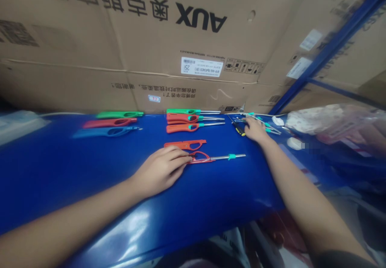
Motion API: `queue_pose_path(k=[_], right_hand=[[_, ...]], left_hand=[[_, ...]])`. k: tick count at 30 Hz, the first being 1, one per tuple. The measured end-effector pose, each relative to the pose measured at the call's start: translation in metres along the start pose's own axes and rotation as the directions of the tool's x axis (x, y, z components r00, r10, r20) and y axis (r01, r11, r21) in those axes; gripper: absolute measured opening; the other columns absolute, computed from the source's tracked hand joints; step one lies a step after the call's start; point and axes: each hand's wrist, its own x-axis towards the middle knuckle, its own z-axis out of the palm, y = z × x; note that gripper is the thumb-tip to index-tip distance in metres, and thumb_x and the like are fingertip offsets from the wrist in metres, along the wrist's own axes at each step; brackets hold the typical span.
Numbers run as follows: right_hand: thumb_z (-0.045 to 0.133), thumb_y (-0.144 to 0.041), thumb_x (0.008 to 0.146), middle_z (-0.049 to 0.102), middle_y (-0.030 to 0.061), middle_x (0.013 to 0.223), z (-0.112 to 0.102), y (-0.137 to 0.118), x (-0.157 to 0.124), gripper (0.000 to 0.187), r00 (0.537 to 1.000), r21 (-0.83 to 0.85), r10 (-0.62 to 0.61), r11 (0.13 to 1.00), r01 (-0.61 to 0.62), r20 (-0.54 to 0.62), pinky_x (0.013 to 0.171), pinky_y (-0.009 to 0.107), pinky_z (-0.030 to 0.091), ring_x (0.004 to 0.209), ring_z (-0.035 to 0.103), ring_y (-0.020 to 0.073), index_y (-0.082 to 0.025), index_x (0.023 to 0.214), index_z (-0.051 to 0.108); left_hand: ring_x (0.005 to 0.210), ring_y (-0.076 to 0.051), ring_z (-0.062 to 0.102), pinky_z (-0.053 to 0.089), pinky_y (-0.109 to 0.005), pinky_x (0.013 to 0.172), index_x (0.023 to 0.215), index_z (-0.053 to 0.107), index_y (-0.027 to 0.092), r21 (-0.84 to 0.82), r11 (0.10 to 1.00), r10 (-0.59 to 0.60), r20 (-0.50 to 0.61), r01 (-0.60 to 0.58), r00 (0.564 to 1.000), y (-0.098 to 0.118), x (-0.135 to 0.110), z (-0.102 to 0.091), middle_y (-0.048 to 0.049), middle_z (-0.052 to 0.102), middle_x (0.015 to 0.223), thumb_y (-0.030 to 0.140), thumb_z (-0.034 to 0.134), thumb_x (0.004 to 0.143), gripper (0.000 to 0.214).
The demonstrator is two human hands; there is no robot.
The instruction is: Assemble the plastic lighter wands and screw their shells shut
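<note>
My left hand is closed on the handle of a red lighter, a long-necked one whose casing seems to be opened up. From it a metal tube points right, with a teal piece around it. Just beyond my fingers lies a loose orange-red handle shell. At the back right, my right hand has its fingers bent down among small metal and teal parts; what they pinch, if anything, is too small to make out. Beside its thumb is a yellow-and-black screwdriver.
Three long lighters, one green, lie in a row at the back. Left of them are green, red and blue handle shells. A large cardboard box walls off the rear. Plastic bags and a white round object sit right.
</note>
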Motion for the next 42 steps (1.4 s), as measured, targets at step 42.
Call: queue_pose_path(k=[42], right_hand=[[0.075, -0.038, 0.080, 0.068, 0.0006, 0.079, -0.031, -0.123, -0.065, 0.032, 0.895, 0.936, -0.407, 0.352, -0.028, 0.180, 0.066, 0.028, 0.060, 0.079, 0.072, 0.0169, -0.022, 0.091, 0.050]], left_hand=[[0.107, -0.023, 0.065, 0.053, -0.038, 0.091, 0.122, 0.067, 0.023, -0.021, 0.998, -0.060, 0.087, 0.062, 0.994, -0.002, -0.001, 0.001, -0.0053, 0.071, 0.119, 0.019, 0.051, 0.099, 0.028]])
